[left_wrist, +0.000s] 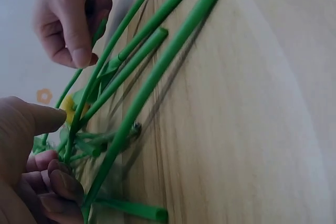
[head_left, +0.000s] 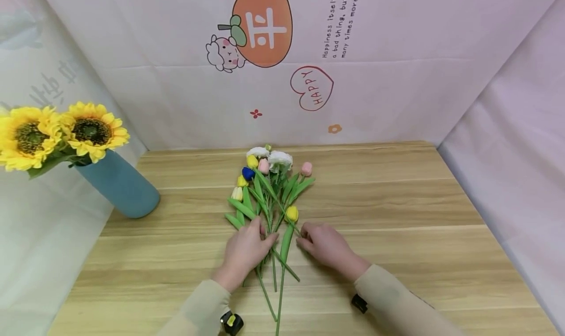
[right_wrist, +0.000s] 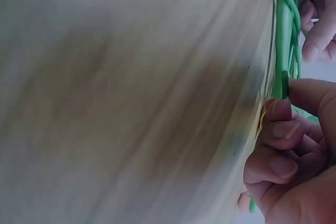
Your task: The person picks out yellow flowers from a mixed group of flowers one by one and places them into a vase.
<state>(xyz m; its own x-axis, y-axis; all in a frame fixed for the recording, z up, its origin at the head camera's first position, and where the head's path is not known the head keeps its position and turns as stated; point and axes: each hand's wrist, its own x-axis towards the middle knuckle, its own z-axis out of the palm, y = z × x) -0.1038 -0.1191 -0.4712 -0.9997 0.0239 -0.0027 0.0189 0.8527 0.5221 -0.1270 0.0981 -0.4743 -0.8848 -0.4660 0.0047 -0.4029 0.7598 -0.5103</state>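
A loose bunch of artificial flowers (head_left: 280, 160) lies on the table: white blooms and pink, yellow, cream and blue tulips with long green stems. My left hand (head_left: 247, 247) holds around the bunch's stems (left_wrist: 71, 137), its fingers curled below and thumb above. Just to the right, my right hand (head_left: 326, 247) pinches one thin green stem (right_wrist: 285, 85) between thumb and forefinger. That stem slants up and left across the bunch; its own bloom cannot be told. A yellow tulip (head_left: 292, 213) lies between the hands, its stem running toward the near edge.
A blue vase (head_left: 121, 186) with two sunflowers (head_left: 91, 131) stands at the table's left rear corner. The wood-grain table (head_left: 397, 203) is bordered by printed white cloth (head_left: 388, 95) at the back and sides. Black wrist straps (head_left: 231, 322) sit on both forearms.
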